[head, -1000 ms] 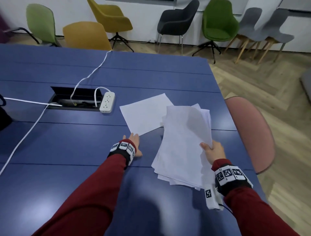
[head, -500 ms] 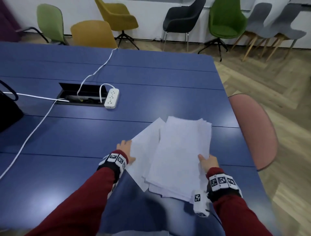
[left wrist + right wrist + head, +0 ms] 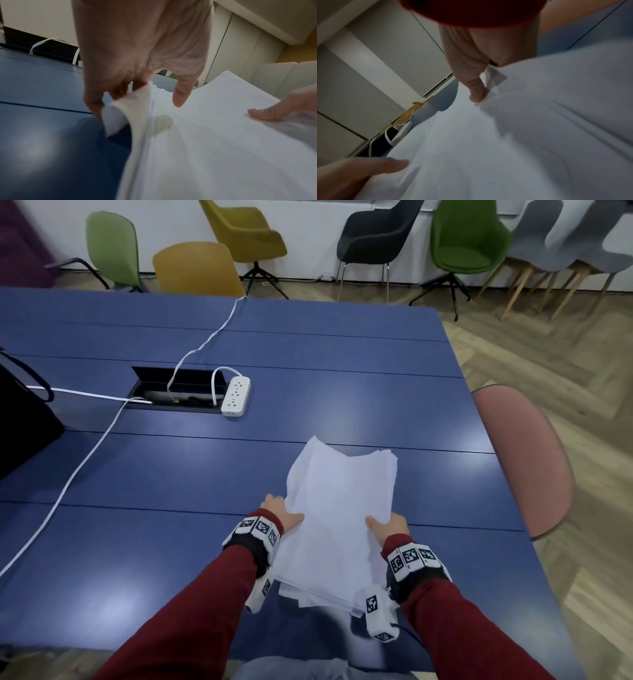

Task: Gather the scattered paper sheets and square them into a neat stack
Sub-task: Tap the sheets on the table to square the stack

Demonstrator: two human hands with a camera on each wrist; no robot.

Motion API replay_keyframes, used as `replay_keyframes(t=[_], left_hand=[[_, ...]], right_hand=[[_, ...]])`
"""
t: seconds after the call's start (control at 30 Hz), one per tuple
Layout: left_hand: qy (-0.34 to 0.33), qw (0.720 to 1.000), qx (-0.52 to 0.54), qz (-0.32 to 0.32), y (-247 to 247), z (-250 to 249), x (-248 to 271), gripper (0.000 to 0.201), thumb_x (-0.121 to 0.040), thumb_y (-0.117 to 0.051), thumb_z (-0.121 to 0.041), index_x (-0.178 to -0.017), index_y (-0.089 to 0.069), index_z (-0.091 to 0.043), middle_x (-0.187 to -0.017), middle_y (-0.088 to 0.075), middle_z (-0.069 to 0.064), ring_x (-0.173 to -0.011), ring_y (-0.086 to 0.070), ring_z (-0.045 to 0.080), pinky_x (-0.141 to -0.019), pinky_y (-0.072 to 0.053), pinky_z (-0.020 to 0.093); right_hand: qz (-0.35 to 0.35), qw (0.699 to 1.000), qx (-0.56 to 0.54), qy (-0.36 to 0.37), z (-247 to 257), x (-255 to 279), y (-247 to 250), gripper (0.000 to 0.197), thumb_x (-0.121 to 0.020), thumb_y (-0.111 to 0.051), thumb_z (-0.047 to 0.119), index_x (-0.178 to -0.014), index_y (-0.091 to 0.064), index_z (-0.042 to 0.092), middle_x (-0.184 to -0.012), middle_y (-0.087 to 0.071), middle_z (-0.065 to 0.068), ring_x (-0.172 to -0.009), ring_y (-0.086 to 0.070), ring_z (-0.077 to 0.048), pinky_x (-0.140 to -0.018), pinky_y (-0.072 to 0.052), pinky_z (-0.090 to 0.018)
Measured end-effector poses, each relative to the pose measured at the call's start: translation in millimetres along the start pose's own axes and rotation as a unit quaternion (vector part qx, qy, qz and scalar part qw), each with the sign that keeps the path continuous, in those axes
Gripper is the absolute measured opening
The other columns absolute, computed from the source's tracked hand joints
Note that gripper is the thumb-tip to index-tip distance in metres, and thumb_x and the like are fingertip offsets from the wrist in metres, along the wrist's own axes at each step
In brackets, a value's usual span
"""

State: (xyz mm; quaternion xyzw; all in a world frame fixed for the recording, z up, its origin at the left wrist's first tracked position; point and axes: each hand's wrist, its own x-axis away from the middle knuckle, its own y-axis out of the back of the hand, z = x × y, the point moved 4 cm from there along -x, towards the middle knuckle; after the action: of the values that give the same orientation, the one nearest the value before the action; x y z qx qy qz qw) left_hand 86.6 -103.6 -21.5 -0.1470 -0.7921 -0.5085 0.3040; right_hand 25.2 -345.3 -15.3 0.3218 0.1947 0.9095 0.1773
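left hand [image 3: 279, 513] grips paper stack [image 3: 337, 518] | right hand [image 3: 388, 527] grips it | left wrist: curled sheet [image 3: 118, 116]

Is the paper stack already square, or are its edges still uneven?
Uneven. The stack shows staggered edges at its far and near ends, and one sheet curls at the left hand. The right hand holds the other side.

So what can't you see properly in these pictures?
- White paper sheets: count unclear in every view; they overlap.
- Left hand: head view hides its fingers under the paper.
- Right hand: right wrist view is blurred.
- Black bag: cut off by head view's left edge.
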Motion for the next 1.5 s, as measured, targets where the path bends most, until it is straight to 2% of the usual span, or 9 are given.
replay_keyframes(t=[0.17, 0.33, 0.57, 0.7, 0.83, 0.97, 1.13, 1.27, 1.5], left_hand=[[0.065, 0.996, 0.058, 0.035, 6, 4, 2, 0.074, -0.084, -0.060, -0.046, -0.141, -0.036, -0.006, -0.145, -0.040, 0.011, -0.130, -0.046, 0.029, -0.107, -0.039, 0.033], [-0.054, 0.971, 0.198, 0.124, 0, 12, 8, 0.083, -0.049, -0.084, -0.040, -0.123, -0.060, -0.009, -0.118, -0.068, 0.005, -0.107, -0.066, 0.025, -0.100, -0.050, 0.042], [-0.203, 0.896, 0.360, 0.159, 46, -9, 32, 0.077, -0.043, -0.092, -0.037, -0.111, -0.066, -0.012, -0.114, -0.071, 0.010, -0.106, -0.068, 0.026, -0.095, -0.052, 0.042], [-0.235, 0.890, 0.355, 0.164, 64, -29, 40, 0.060, -0.050, -0.092, -0.027, -0.104, -0.068, -0.017, -0.110, -0.073, 0.007, -0.105, -0.068, 0.025, -0.092, -0.054, 0.038], [-0.239, 0.924, 0.297, 0.039, 91, -50, 41, 0.035, -0.072, -0.074, 0.005, -0.104, -0.066, -0.007, -0.113, -0.069, 0.016, -0.102, -0.066, 0.027, -0.094, -0.052, 0.038], [-0.284, 0.900, 0.329, -0.042, 129, -66, 54, 0.026, -0.071, -0.077, 0.000, -0.092, -0.068, -0.012, -0.088, -0.073, -0.006, -0.082, -0.070, 0.011, -0.082, -0.053, 0.028], [-0.361, 0.830, 0.420, -0.067, 148, -82, 85, 0.044, -0.068, -0.075, 0.012, -0.104, -0.064, -0.011, -0.089, -0.070, -0.011, -0.076, -0.068, -0.008, -0.068, -0.052, 0.007], [-0.351, 0.840, 0.411, -0.049, 130, -83, 73, 0.050, -0.065, -0.077, 0.012, -0.105, -0.062, -0.014, -0.094, -0.069, -0.006, -0.078, -0.066, -0.005, -0.073, -0.055, 0.013], [-0.290, 0.842, 0.450, -0.068, 94, -90, 52, 0.043, -0.075, -0.071, 0.008, -0.114, -0.057, -0.004, -0.099, -0.064, 0.005, -0.082, -0.065, 0.003, -0.068, -0.053, 0.006]], right_hand=[[0.070, 0.992, 0.086, 0.054, 7, 13, -17, 0.037, -0.090, -0.055, 0.010, -0.125, -0.056, -0.003, -0.130, -0.057, -0.018, -0.120, -0.055, -0.031, -0.097, -0.040, -0.027], [0.077, 0.995, -0.043, 0.038, -5, -3, 8, 0.041, -0.084, -0.065, 0.002, -0.124, -0.056, -0.005, -0.127, -0.060, -0.022, -0.102, -0.056, -0.018, -0.085, -0.041, -0.026], [0.261, 0.932, -0.239, 0.079, 19, -9, 40, 0.117, -0.042, -0.093, 0.041, -0.140, -0.037, 0.009, -0.135, -0.057, -0.013, -0.123, -0.055, -0.028, -0.102, -0.047, -0.042], [0.266, 0.929, -0.216, 0.137, 60, 8, 64, 0.077, -0.056, -0.088, 0.033, -0.123, -0.056, 0.008, -0.114, -0.070, -0.005, -0.096, -0.070, -0.014, -0.076, -0.057, -0.020], [0.144, 0.967, -0.106, 0.179, 92, 7, 79, 0.030, -0.089, -0.060, 0.011, -0.118, -0.059, 0.003, -0.122, -0.063, -0.018, -0.097, -0.060, -0.017, -0.064, -0.049, -0.004], [0.067, 0.965, -0.101, 0.233, 128, 22, 99, 0.004, -0.089, -0.060, 0.008, -0.087, -0.061, 0.005, -0.096, -0.067, -0.005, -0.085, -0.063, -0.016, -0.061, -0.046, -0.008], [0.077, 0.920, -0.213, 0.319, 165, 37, 121, 0.011, -0.086, -0.062, 0.006, -0.091, -0.064, 0.016, -0.076, -0.072, 0.016, -0.074, -0.067, 0.002, -0.069, -0.052, -0.008], [0.118, 0.925, -0.165, 0.321, 144, 32, 101, 0.030, -0.083, -0.064, -0.004, -0.092, -0.063, 0.024, -0.089, -0.071, 0.011, -0.077, -0.065, 0.011, -0.076, -0.052, -0.013], [0.077, 0.941, -0.242, 0.225, 117, 21, 78, 0.034, -0.078, -0.067, -0.009, -0.106, -0.060, 0.007, -0.089, -0.065, 0.001, -0.081, -0.062, -0.012, -0.063, -0.053, -0.007]])
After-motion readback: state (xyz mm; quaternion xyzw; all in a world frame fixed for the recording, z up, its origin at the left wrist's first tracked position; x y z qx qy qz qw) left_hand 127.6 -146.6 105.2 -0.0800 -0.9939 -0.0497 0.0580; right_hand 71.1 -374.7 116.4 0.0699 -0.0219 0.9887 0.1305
